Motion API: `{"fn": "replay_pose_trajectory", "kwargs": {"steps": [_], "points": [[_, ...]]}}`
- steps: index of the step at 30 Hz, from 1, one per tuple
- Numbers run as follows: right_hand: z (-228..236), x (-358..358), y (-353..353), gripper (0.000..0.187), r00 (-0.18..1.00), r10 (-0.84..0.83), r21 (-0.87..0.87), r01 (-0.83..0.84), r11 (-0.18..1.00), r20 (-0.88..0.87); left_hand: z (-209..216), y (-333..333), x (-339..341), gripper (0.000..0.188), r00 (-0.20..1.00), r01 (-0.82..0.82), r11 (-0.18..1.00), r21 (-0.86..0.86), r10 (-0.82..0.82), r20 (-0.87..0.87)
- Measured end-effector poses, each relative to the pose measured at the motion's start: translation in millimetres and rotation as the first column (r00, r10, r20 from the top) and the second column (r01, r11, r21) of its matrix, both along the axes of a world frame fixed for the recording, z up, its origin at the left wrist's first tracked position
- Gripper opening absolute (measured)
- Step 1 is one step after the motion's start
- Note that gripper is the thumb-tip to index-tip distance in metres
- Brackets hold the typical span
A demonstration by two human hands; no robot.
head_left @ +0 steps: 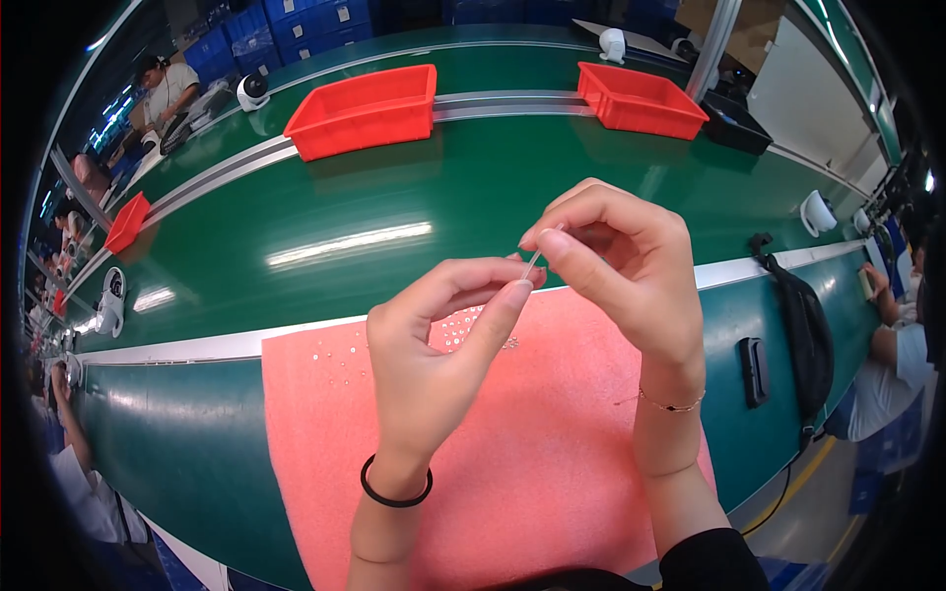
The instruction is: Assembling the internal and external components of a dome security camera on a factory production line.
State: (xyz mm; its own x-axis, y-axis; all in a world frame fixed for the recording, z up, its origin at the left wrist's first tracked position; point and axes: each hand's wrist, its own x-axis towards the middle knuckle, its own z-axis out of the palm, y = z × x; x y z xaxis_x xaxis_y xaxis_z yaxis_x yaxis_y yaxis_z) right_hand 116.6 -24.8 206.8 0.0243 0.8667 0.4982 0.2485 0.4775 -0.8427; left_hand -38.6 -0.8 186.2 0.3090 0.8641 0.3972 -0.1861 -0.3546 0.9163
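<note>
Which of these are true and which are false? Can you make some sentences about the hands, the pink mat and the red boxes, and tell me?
1. Both hands pinch one thin, pale stick between them. True: the left hand and right hand hold the thin stick.
2. The hands are above a blue mat. False: the mat is pink.
3. Tiny pale bits lie on the mat. True.
4. The red bins are full. False: the near red bin and the far one look empty.
5. The left wrist wears a black band. True.
</note>
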Motion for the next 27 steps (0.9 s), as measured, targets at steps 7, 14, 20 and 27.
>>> {"fn": "replay_pose_trajectory", "kwargs": {"steps": [7, 14, 20, 27], "points": [[0, -4, -4, 0.004, 1.000, 0.000, 0.009, 0.000, 1.000, 0.005, 1, 1, -8, 0.009, 0.990, 0.143, 0.976, -0.166, -0.138, 0.044], [-3, -8, -1, 0.005, 0.999, -0.037, 0.063, 0.036, 0.997, 0.013, 1, 0, -9, 0.008, 0.989, 0.144, 0.969, -0.198, -0.137, 0.050], [-4, -13, -1, 0.006, 0.988, -0.127, 0.080, 0.134, 0.988, -0.093, -1, 1, -8, 0.008, 0.980, 0.193, 0.961, -0.199, -0.179, 0.088], [-2, -17, -3, 0.008, 0.987, -0.104, 0.086, 0.115, 0.990, -0.123, -2, 0, -13, 0.011, 0.964, 0.254, 0.937, -0.239, -0.226, 0.139]]}}
